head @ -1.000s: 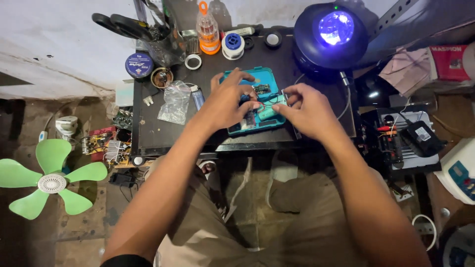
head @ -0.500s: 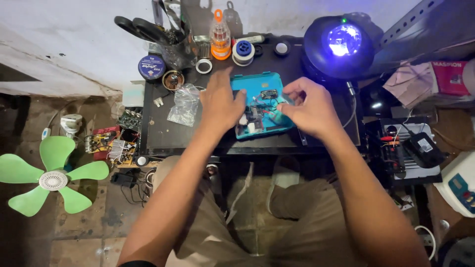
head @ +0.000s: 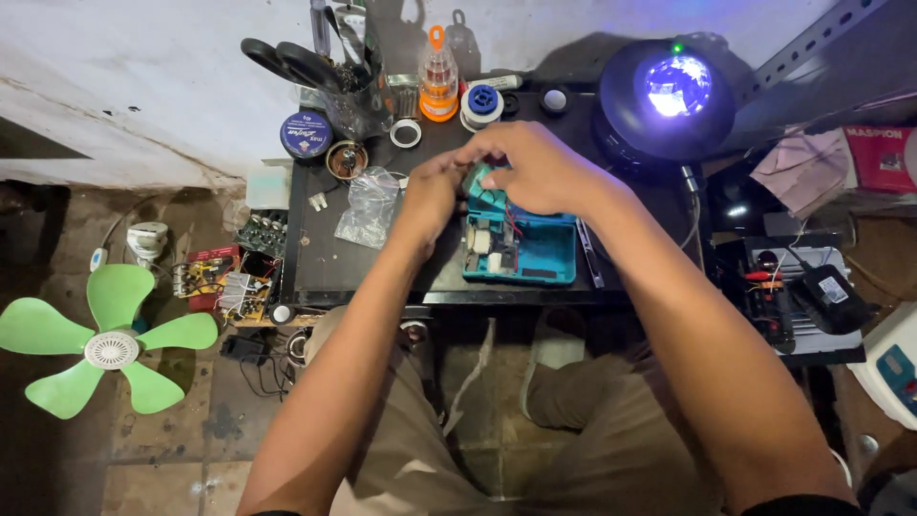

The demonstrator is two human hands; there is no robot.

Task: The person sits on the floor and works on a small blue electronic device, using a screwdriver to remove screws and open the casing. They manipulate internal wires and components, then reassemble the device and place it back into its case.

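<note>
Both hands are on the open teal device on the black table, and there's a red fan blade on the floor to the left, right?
Not quite: the fan blade is green, not red, as the head view shows. Both the left hand and right hand are on the open teal device on the black table.

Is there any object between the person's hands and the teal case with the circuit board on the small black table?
Nothing visible does. The left hand and the right hand already rest on the top end of the teal case. The plastic bag lies to its left, and the lamp stands to its upper right.
</note>
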